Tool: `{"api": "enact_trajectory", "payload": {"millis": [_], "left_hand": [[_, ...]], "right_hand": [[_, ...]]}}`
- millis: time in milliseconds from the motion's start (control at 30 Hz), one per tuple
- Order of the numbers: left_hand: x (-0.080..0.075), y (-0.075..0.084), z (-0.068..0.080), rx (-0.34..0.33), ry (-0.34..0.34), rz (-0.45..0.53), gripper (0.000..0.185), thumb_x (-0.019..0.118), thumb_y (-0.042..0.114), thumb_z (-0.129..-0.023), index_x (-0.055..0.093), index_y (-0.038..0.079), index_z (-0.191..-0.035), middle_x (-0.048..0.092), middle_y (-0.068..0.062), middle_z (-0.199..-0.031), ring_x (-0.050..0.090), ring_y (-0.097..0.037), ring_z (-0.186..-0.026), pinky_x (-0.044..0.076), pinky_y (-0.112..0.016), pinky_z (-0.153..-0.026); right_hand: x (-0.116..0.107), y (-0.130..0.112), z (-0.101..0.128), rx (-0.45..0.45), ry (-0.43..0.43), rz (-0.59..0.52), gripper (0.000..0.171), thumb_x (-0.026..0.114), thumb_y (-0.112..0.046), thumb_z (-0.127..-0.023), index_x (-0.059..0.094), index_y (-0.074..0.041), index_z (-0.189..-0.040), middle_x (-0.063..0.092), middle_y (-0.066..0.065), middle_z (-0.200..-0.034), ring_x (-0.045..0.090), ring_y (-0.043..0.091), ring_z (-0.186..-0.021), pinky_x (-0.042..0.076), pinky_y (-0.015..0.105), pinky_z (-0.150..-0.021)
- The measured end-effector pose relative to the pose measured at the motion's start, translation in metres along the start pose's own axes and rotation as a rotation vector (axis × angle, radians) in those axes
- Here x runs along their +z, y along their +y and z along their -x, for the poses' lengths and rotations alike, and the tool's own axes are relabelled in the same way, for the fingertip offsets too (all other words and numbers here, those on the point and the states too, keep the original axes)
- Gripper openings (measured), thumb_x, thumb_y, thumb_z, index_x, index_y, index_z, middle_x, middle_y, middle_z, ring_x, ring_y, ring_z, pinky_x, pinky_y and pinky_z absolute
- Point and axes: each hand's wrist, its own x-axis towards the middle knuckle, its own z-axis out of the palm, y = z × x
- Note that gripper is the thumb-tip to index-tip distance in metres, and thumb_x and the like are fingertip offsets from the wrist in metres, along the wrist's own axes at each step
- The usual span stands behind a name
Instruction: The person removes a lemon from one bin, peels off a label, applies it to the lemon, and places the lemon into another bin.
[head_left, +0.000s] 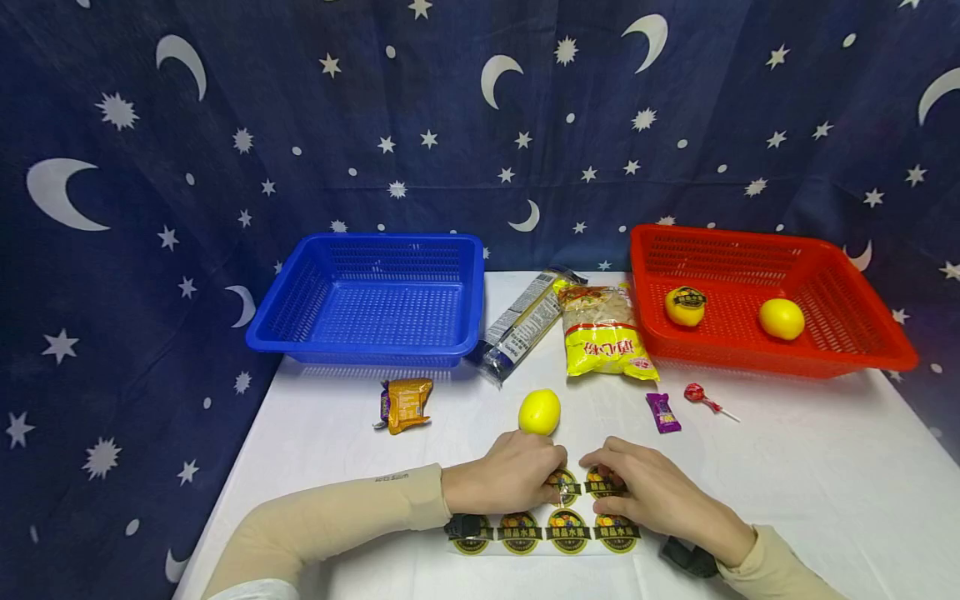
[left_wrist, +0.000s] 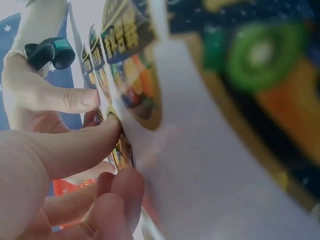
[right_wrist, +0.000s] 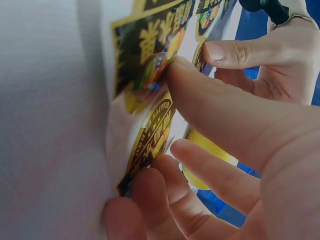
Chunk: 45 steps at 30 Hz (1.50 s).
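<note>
A sheet of round black-and-gold fruit stickers (head_left: pixel 547 533) lies at the front of the white table (head_left: pixel 825 475). My left hand (head_left: pixel 558 481) pinches one sticker (head_left: pixel 564 486) at the sheet's far edge, thumb above and fingers beneath (left_wrist: pixel 120 150). My right hand (head_left: pixel 600 483) grips the sheet beside it, the thumb pressing on a sticker and the fingers curled under the edge (right_wrist: pixel 160 120). A bare yellow lemon (head_left: pixel 539 411) sits just beyond the left hand's knuckles.
A blue basket (head_left: pixel 367 242) stands at the back left. At the back right, a red basket (head_left: pixel 780 364) holds a stickered lemon (head_left: pixel 685 306) and a plain one (head_left: pixel 781 318). Between them lie a noodle packet (head_left: pixel 525 321) and a yellow snack bag (head_left: pixel 603 332). An orange packet (head_left: pixel 406 403), a purple candy (head_left: pixel 663 412) and a lollipop (head_left: pixel 697 393) lie nearer.
</note>
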Motion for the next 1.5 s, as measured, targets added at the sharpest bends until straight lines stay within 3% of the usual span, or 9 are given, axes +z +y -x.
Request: {"api": "enact_trajectory", "payload": {"millis": [333, 500, 667, 767, 900, 1033, 1233, 1367, 1500], "left_hand": [[0.002, -0.002, 0.001, 0.040, 0.070, 0.052, 0.015, 0.077, 0.025, -0.091, 0.063, 0.021, -0.089, 0.056, 0.011, -0.079, 0.046, 0.000, -0.063, 0.036, -0.017, -0.052], [-0.011, 0.001, 0.008, 0.039, 0.087, 0.069, 0.012, 0.073, 0.025, -0.094, 0.064, 0.027, -0.087, 0.056, 0.013, -0.081, 0.047, 0.000, -0.070, 0.036, -0.017, -0.054], [-0.036, -0.007, 0.014, -0.039, 0.050, 0.308, 0.009, 0.072, 0.028, -0.095, 0.064, 0.025, -0.093, 0.063, 0.016, -0.080, 0.050, 0.004, -0.067, 0.039, -0.017, -0.060], [-0.047, -0.021, 0.015, -0.094, 0.117, 0.463, 0.006, 0.070, 0.025, -0.097, 0.065, 0.022, -0.098, 0.070, 0.012, -0.084, 0.054, 0.004, -0.068, 0.042, -0.018, -0.064], [-0.053, -0.042, 0.007, -0.149, 0.250, 0.593, 0.005, 0.067, 0.019, -0.098, 0.066, 0.018, -0.103, 0.072, 0.003, -0.089, 0.060, -0.004, -0.075, 0.046, -0.021, -0.068], [-0.049, -0.055, -0.005, -0.225, 0.281, 0.669, 0.008, 0.066, 0.018, -0.099, 0.068, 0.018, -0.107, 0.073, -0.001, -0.092, 0.060, -0.008, -0.078, 0.047, -0.022, -0.069], [-0.039, -0.063, -0.017, -0.257, 0.258, 0.643, 0.012, 0.068, 0.019, -0.098, 0.071, 0.018, -0.109, 0.075, -0.001, -0.092, 0.060, -0.006, -0.074, 0.048, -0.022, -0.068], [-0.035, -0.065, -0.021, -0.240, 0.310, 0.592, 0.012, 0.072, 0.019, -0.096, 0.074, 0.017, -0.107, 0.076, -0.002, -0.090, 0.059, -0.005, -0.068, 0.048, -0.020, -0.064], [-0.031, -0.064, -0.022, -0.241, 0.356, 0.463, 0.017, 0.075, 0.024, -0.094, 0.075, 0.018, -0.110, 0.077, -0.001, -0.096, 0.059, -0.003, -0.068, 0.046, -0.020, -0.067]], "right_hand": [[0.000, 0.001, 0.000, 0.010, -0.002, -0.001, 0.048, 0.088, -0.039, -0.078, 0.073, -0.019, -0.118, 0.051, -0.015, -0.086, 0.044, -0.003, -0.074, 0.038, 0.019, -0.063], [-0.002, 0.001, -0.001, 0.008, -0.012, -0.002, 0.047, 0.088, -0.039, -0.079, 0.073, -0.019, -0.119, 0.053, -0.015, -0.087, 0.045, -0.002, -0.074, 0.038, 0.019, -0.063], [-0.010, 0.001, -0.009, -0.006, -0.041, -0.017, 0.046, 0.089, -0.036, -0.078, 0.073, -0.017, -0.117, 0.056, -0.015, -0.085, 0.046, -0.002, -0.072, 0.039, 0.019, -0.063], [-0.015, 0.002, -0.021, 0.012, 0.019, -0.045, 0.052, 0.086, -0.038, -0.081, 0.070, -0.013, -0.123, 0.061, -0.014, -0.086, 0.051, -0.002, -0.073, 0.042, 0.019, -0.064], [-0.016, 0.001, -0.044, 0.050, 0.170, -0.102, 0.070, 0.083, -0.046, -0.083, 0.061, -0.007, -0.137, 0.071, -0.005, -0.099, 0.062, 0.004, -0.080, 0.050, 0.022, -0.070], [-0.011, 0.000, -0.065, 0.046, 0.234, -0.094, 0.074, 0.082, -0.053, -0.081, 0.063, -0.008, -0.137, 0.073, 0.000, -0.106, 0.064, 0.008, -0.081, 0.050, 0.026, -0.073], [-0.001, -0.002, -0.082, 0.026, 0.264, -0.048, 0.073, 0.086, -0.056, -0.075, 0.067, -0.017, -0.134, 0.068, -0.006, -0.089, 0.056, 0.007, -0.076, 0.043, 0.026, -0.071], [0.000, -0.003, -0.087, -0.017, 0.271, -0.061, 0.072, 0.087, -0.053, -0.076, 0.066, -0.017, -0.135, 0.066, -0.006, -0.084, 0.056, 0.009, -0.075, 0.042, 0.027, -0.070], [0.000, -0.003, -0.091, -0.017, 0.259, -0.078, 0.073, 0.086, -0.053, -0.077, 0.066, -0.016, -0.136, 0.065, -0.006, -0.084, 0.055, 0.009, -0.075, 0.041, 0.025, -0.069]]}}
